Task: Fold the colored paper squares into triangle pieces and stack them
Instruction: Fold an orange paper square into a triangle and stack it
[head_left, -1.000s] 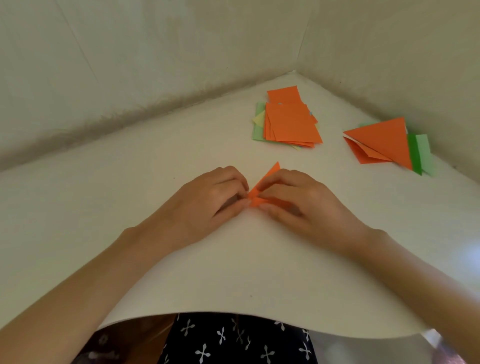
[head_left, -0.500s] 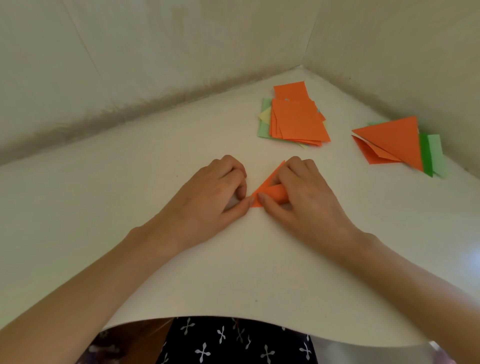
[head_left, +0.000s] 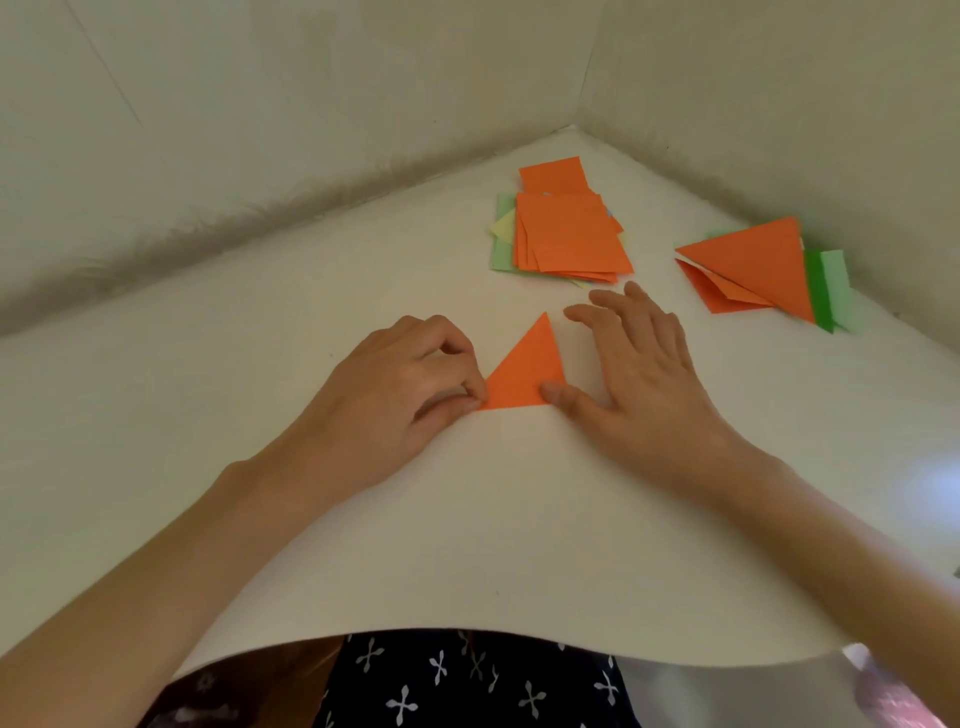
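Observation:
A small orange folded triangle (head_left: 525, 371) lies flat on the white sheet (head_left: 467, 519) between my hands. My left hand (head_left: 400, 384) has its fingers curled and pinches the triangle's left corner against the sheet. My right hand (head_left: 639, 364) is spread flat, its thumb tip pressing the triangle's lower right corner and its fingers straight, off to the right of the paper. A pile of unfolded squares (head_left: 566, 234), mostly orange with green and yellow beneath, lies farther back. A stack of folded pieces (head_left: 753, 265), orange on top of green ones, sits at the right.
The white sheet curves up into walls at the back and right, meeting in a corner (head_left: 576, 127). Its front edge (head_left: 493, 631) hangs over a dark patterned garment (head_left: 467, 680).
The orange paper was half hidden and raised under both hands; now it lies flat as a full triangle. My right hand has opened and slid to the right. The camera view shifted slightly.

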